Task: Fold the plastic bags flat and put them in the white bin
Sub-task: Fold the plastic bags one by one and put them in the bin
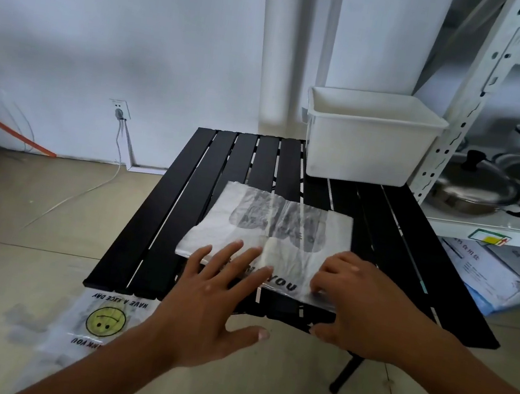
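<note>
**A:** How are your hands set?

**B:** Your left hand (205,292) comes in from 7 o'clock, palm down, fingers straight and spread, released. Its fingertips rest on the near edge of the plastic bag (267,228). Your right hand (361,298) reaches in from 5 o'clock, knuckles up and fingers bent, with the tips down on the bag's near right edge by the printed letters. Its thumb points back toward you, past the edge of the counter (183,212). I cannot tell whether that hand is grasping the film or only pressing it.

**A:** And where is the bag against them?

**B:** It lies flat on the black slatted counter, spreading from your fingertips toward 12 o'clock. Both hands sit on its 6 o'clock edge, one each side of its middle. The white bin (367,138) stands on the counter's far corner at 1 o'clock, well apart from the bag. A second bag (93,323) with a yellow smiley lies on the floor (16,212) at 7 o'clock, beside your left forearm.
</note>
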A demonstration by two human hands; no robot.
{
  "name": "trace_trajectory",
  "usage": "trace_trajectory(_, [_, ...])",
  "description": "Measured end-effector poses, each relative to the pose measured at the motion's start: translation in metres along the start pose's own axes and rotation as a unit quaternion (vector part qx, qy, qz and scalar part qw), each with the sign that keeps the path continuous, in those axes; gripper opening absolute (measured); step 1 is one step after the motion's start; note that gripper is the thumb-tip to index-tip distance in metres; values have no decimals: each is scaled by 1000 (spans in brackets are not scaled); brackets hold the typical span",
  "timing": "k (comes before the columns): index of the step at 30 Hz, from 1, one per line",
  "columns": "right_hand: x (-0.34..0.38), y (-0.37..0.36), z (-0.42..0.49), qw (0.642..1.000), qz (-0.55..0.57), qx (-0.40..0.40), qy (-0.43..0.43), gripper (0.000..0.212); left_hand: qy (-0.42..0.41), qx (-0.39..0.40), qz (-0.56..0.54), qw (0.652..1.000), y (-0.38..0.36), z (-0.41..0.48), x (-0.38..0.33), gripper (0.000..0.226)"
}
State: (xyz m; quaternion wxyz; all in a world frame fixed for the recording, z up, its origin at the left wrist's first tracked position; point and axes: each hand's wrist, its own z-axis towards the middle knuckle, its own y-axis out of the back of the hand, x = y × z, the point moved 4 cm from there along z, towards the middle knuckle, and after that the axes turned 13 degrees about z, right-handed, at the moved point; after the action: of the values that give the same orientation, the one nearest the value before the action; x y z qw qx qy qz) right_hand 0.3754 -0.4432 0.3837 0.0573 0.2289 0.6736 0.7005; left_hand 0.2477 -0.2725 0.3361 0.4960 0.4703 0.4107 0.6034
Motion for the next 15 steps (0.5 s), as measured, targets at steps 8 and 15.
trace_trajectory(8, [0,3,-2,1000,18,17,-7,36,-37,-34,-1,999,-1,18,-30,62])
trace_trajectory(15, [3,7,-10,999,35,12,26,22,-75,-109,3,991,0,22,-57,47])
